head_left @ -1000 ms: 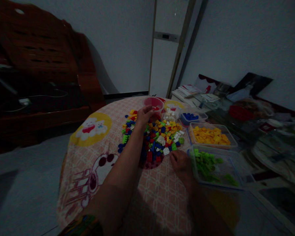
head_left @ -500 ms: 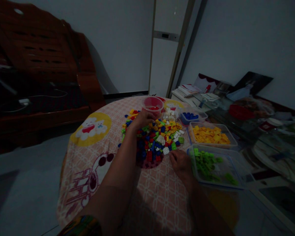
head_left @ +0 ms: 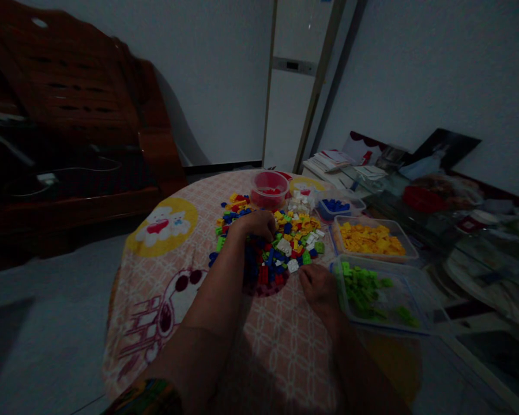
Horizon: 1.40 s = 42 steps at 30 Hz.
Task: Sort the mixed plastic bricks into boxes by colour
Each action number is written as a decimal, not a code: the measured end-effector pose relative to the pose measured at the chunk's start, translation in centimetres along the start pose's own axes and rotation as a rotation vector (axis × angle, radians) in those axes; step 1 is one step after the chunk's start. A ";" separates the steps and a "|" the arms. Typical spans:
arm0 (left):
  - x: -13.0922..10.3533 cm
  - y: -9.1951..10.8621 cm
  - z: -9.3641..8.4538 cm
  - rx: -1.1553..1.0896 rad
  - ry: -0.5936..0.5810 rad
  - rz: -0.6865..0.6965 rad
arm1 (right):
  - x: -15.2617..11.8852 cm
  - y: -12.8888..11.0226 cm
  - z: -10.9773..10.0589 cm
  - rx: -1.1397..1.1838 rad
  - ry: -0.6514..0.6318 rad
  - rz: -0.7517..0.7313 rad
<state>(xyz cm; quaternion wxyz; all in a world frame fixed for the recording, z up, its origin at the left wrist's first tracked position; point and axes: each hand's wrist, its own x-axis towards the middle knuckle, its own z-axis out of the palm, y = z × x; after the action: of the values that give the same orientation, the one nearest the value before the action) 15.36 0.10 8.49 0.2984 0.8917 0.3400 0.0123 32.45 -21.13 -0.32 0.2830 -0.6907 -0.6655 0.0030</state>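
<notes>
I have my left grip down over the pile of bricks in the middle of the cloth-covered counter. Its fingers bend toward the pieces, but its back hides the fingertips, so I cannot tell whether it pinches one. My right grip rests on the counter at the near right edge of the pile, just beside a white brick; its fingers curl in, and I cannot tell if anything is inside. Beyond my left grip I see a pink tub with red pieces in it, and right of that some white bricks. Clear boxes line the right side: the blue box, the yellow box and, nearest the camera, the green box.
</notes>
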 end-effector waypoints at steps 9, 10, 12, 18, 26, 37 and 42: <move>2.3 -2.3 0.9 -0.891 0.690 0.044 | 0.0 -0.2 -0.2 0.022 -0.007 0.009; 2.7 -2.3 1.1 -1.006 0.765 0.050 | 0.0 -0.2 -0.2 0.023 -0.005 0.009; 3.4 -2.1 1.5 -1.152 0.865 0.071 | 0.0 -0.3 -0.2 0.018 -0.001 0.011; 4.1 -0.8 1.5 -1.292 0.886 0.103 | -0.1 -0.4 -0.4 0.035 0.001 0.009; 2.6 -0.8 1.0 -1.117 0.719 0.186 | -0.1 -0.4 -0.3 0.026 -0.006 0.021; 3.1 -0.5 2.1 -0.142 0.368 0.011 | -0.1 -0.3 -0.2 0.041 0.013 0.023; 2.5 -1.1 1.6 -0.036 0.362 -0.052 | -0.1 -0.4 -0.3 0.030 0.003 0.025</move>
<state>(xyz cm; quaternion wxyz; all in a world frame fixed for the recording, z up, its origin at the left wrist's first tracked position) 17.01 1.45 6.11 0.2485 0.8605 0.4107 0.1708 32.17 -21.31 0.03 0.2942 -0.6947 -0.6562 0.0154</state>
